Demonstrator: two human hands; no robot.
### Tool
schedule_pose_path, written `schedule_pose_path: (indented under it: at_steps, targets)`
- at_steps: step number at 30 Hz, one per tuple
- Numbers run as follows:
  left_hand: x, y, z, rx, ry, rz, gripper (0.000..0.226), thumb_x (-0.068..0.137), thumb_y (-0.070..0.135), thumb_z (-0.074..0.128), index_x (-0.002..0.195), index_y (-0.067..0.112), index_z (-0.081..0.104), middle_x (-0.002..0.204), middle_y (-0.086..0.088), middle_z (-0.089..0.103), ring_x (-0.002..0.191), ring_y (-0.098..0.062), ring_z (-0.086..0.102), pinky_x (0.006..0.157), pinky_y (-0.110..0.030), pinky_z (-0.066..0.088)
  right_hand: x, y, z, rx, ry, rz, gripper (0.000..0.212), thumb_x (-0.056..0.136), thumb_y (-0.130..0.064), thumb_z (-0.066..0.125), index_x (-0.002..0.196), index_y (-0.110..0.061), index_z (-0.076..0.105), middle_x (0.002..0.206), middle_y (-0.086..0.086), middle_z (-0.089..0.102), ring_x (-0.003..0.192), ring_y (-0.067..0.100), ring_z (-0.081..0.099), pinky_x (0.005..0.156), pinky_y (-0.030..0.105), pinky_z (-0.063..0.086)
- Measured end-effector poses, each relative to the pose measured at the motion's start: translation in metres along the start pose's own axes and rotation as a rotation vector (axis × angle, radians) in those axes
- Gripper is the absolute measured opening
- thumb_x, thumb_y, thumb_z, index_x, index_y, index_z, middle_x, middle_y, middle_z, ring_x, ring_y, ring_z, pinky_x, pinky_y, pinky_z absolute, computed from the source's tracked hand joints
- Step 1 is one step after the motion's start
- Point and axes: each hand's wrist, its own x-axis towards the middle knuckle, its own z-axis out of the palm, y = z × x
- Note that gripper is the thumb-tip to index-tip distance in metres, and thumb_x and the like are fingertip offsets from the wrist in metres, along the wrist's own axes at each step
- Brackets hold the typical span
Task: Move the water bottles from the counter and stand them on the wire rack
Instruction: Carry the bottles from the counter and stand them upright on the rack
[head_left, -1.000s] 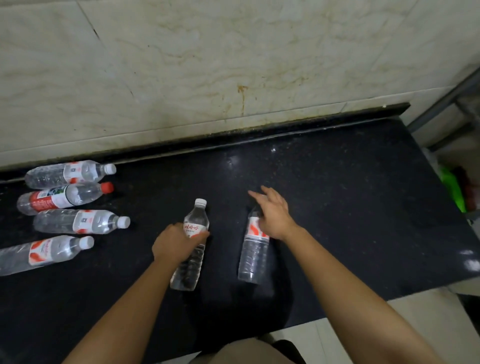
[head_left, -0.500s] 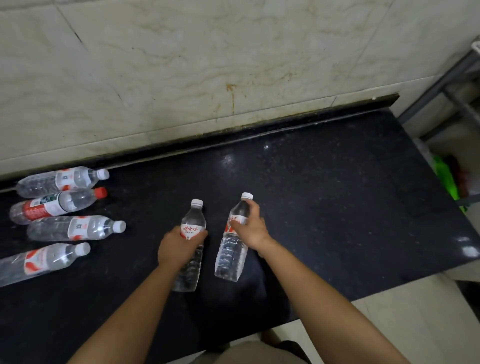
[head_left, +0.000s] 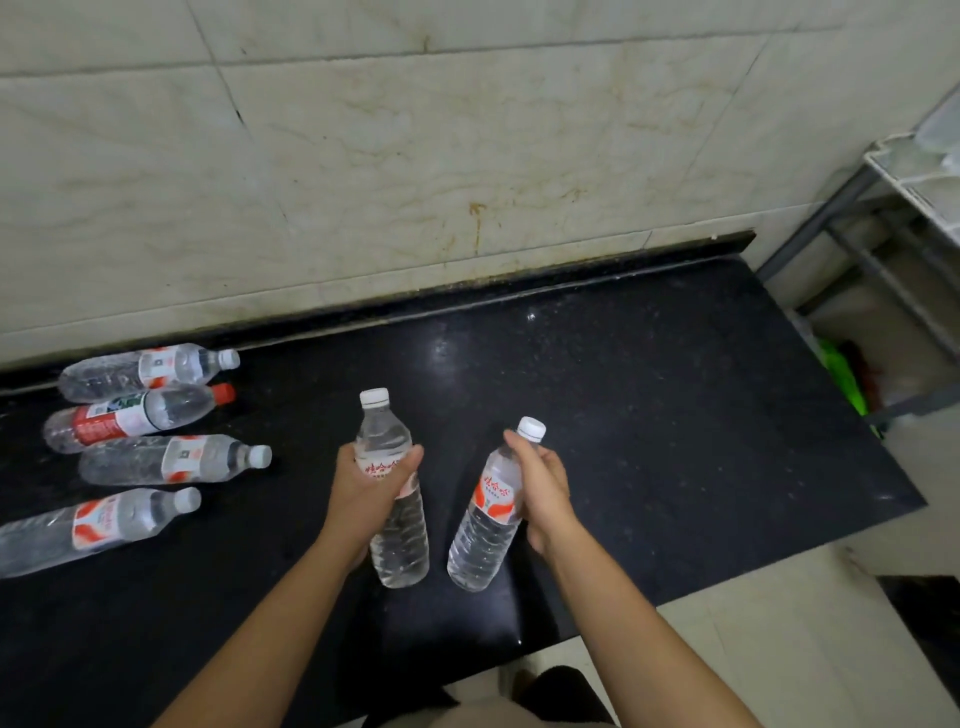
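Note:
My left hand (head_left: 366, 493) grips a clear water bottle (head_left: 397, 530) with a white cap around its label, held above the black counter (head_left: 675, 415). My right hand (head_left: 545, 493) grips a second clear bottle (head_left: 483, 525) with a red and white label, tilted with its cap up and to the right. Several more bottles lie on their sides at the counter's left: one by the wall (head_left: 145, 370), a red-capped one (head_left: 132, 415), and two nearer ones (head_left: 171, 460) (head_left: 93, 525). The wire rack (head_left: 914, 176) shows at the right edge.
A tiled wall (head_left: 415, 156) rises behind the counter. The rack's grey metal legs (head_left: 831, 228) stand right of the counter's end, with a green object (head_left: 844, 374) low beside them. Pale floor tiles (head_left: 779, 623) lie below the counter's front edge.
Both hands have lifted their bottles off the counter and raised them more upright. The view has tipped up, bringing the rack into sight at the right.

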Motion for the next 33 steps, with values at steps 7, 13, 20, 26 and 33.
schedule_pose_path:
  at_steps: [7, 13, 20, 26, 33]
  targets:
    - [-0.019, 0.061, 0.043, -0.049, -0.068, 0.195, 0.064, 0.078, 0.078, 0.059, 0.108, 0.021, 0.067, 0.101, -0.004, 0.075, 0.093, -0.021, 0.073, 0.08, -0.037, 0.057, -0.029, -0.032, -0.039, -0.167, 0.0, -0.492, 0.037, 0.089, -0.054, 0.07, 0.107, -0.021, 0.069, 0.108, -0.001, 0.073, 0.101, 0.011, 0.068, 0.087, 0.027, 0.053]
    - [-0.07, 0.131, 0.11, -0.104, -0.254, 0.368, 0.047, 0.093, 0.06, 0.054, 0.113, 0.018, 0.065, 0.098, -0.003, 0.075, 0.092, -0.02, 0.073, 0.075, -0.031, 0.055, -0.072, -0.108, -0.102, -0.048, 0.036, -0.719, 0.015, 0.101, -0.034, 0.059, 0.105, -0.02, 0.063, 0.096, -0.004, 0.068, 0.089, 0.001, 0.066, 0.08, 0.02, 0.053]
    - [-0.161, 0.171, 0.221, -0.074, -0.522, 0.565, 0.059, 0.084, 0.06, 0.064, 0.13, 0.022, 0.058, 0.115, -0.001, 0.072, 0.103, -0.014, 0.072, 0.083, -0.029, 0.055, -0.115, -0.158, -0.217, 0.216, 0.159, -0.852, 0.031, 0.094, -0.045, 0.059, 0.095, -0.013, 0.06, 0.089, 0.01, 0.06, 0.082, 0.017, 0.06, 0.075, 0.029, 0.051]
    - [-0.241, 0.171, 0.348, -0.041, -0.568, 0.656, 0.042, 0.083, 0.054, 0.073, 0.113, 0.026, 0.067, 0.098, 0.006, 0.076, 0.091, -0.008, 0.073, 0.074, -0.021, 0.054, -0.121, -0.178, -0.358, 0.242, 0.175, -0.915, 0.034, 0.083, -0.054, 0.064, 0.091, -0.021, 0.065, 0.08, -0.007, 0.069, 0.078, 0.008, 0.064, 0.074, 0.025, 0.052]
    - [-0.324, 0.18, 0.488, -0.064, -0.575, 0.712, 0.038, 0.081, 0.046, 0.067, 0.11, 0.023, 0.067, 0.098, 0.002, 0.076, 0.09, -0.009, 0.073, 0.075, -0.024, 0.057, -0.134, -0.219, -0.515, 0.178, 0.246, -0.975, 0.034, 0.081, -0.058, 0.067, 0.093, -0.026, 0.07, 0.089, -0.008, 0.074, 0.087, 0.007, 0.067, 0.085, 0.034, 0.052]
